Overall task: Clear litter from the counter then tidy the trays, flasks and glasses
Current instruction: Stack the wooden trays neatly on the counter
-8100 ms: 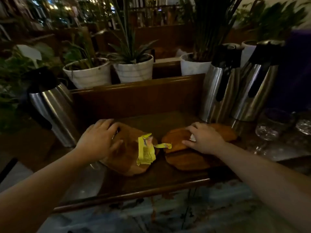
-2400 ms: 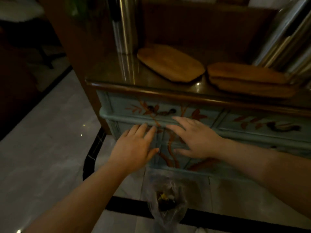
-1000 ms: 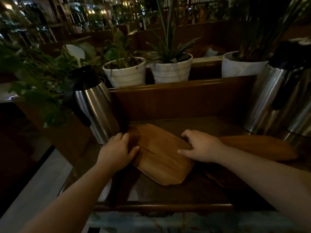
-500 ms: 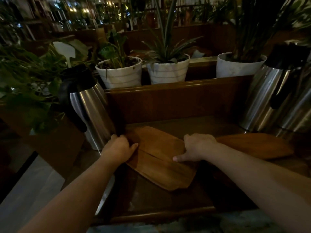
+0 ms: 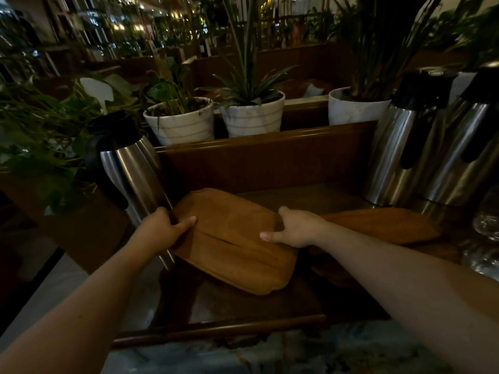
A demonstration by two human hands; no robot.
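The glasses [image 5: 486,225] are cut by the right edge; the right hand [image 5: 294,229] hides the second tray's [image 5: 378,225] left end

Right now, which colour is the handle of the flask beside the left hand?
Black: the handle on the steel flask is best seen in the head view.

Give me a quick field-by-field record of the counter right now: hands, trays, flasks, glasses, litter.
left hand: gripping the left edge of the wooden tray
right hand: gripping the same tray's right edge
tray state: angled on the counter, near end toward the front edge
other trays: wooden, to the right, partly behind the right forearm
left flask: steel, black handle, beside the left hand
right flasks: two steel ones, upright, back right
glasses: at the far right edge, partly cut off
litter: none visible on the counter
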